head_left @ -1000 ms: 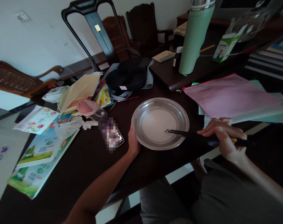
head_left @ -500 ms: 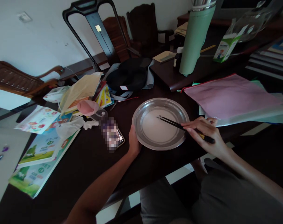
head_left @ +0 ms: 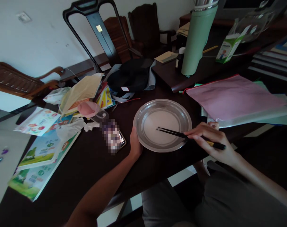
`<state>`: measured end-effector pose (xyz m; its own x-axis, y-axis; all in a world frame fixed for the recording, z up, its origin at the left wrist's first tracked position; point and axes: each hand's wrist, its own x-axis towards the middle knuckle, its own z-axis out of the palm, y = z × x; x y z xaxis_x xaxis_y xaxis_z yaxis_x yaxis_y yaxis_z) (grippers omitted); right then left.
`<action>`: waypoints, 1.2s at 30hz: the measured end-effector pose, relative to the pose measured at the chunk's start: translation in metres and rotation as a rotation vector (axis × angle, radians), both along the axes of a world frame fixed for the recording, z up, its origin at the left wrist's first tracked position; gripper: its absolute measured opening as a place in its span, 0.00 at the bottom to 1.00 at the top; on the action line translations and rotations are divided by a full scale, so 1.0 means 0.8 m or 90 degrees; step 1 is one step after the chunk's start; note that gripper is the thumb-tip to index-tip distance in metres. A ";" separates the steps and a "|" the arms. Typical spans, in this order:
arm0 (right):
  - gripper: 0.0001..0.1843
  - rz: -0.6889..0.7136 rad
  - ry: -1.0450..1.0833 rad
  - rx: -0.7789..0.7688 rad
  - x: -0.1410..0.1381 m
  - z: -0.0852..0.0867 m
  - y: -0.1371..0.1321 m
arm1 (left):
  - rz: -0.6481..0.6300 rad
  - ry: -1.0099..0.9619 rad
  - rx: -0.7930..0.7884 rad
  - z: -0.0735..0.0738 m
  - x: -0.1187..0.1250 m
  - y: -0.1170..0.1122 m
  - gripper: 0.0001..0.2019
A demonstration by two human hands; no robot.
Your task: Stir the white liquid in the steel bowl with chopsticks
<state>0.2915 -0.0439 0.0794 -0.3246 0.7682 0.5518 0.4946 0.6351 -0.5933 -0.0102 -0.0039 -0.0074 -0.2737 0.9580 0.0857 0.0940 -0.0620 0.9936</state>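
A round metal basin (head_left: 140, 138) stands on the dark table, with a whitish, cloudy content (head_left: 167, 121) covering its bottom; whether it is liquid or powder I cannot tell for sure. Against the basin's left rim rests my left hand (head_left: 136, 145), closed on its edge with the fingers mostly hidden behind it. My right hand (head_left: 208, 137), right of the basin, pinches a pair of black chopsticks (head_left: 172, 131). Their tips reach over the rim into the middle of the white content, and their thick ends stick out behind the hand.
Left of the basin lie a phone (head_left: 121, 142), a pink-lidded bottle (head_left: 89, 108) and several booklets (head_left: 39, 154). A black bag (head_left: 129, 77) sits behind. To the right are a pink zip folder (head_left: 235, 97), a green thermos (head_left: 197, 41) and a small carton (head_left: 230, 49).
My right hand has moved slightly down and to the right. The chopstick tips have shifted a little down and left within the basin. My left hand and the basin have stayed nearly still.
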 end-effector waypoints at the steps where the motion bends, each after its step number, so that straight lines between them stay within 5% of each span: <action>1: 0.08 -0.004 -0.021 -0.007 -0.003 -0.003 0.003 | 0.002 -0.001 0.002 0.000 -0.001 0.000 0.27; 6: 0.07 -0.048 -0.059 -0.006 -0.007 -0.016 0.012 | 0.015 -0.034 -0.022 0.002 0.002 0.000 0.28; 12: 0.14 -0.138 -0.004 0.065 0.010 -0.004 0.004 | 0.016 -0.018 -0.025 -0.001 0.001 0.001 0.27; 19: 0.18 -0.054 0.105 0.016 0.022 0.006 -0.010 | 0.009 -0.002 -0.007 -0.006 -0.001 0.000 0.26; 25: 0.10 -0.002 0.002 -0.004 -0.001 0.000 0.000 | 0.007 -0.001 0.006 -0.002 -0.001 -0.001 0.25; 31: 0.07 -0.051 -0.056 -0.003 -0.009 -0.018 0.013 | 0.017 -0.028 -0.019 0.005 0.003 0.000 0.28; 36: 0.11 -0.119 -0.020 0.042 0.005 -0.011 0.008 | 0.026 -0.048 -0.041 0.007 0.005 0.000 0.30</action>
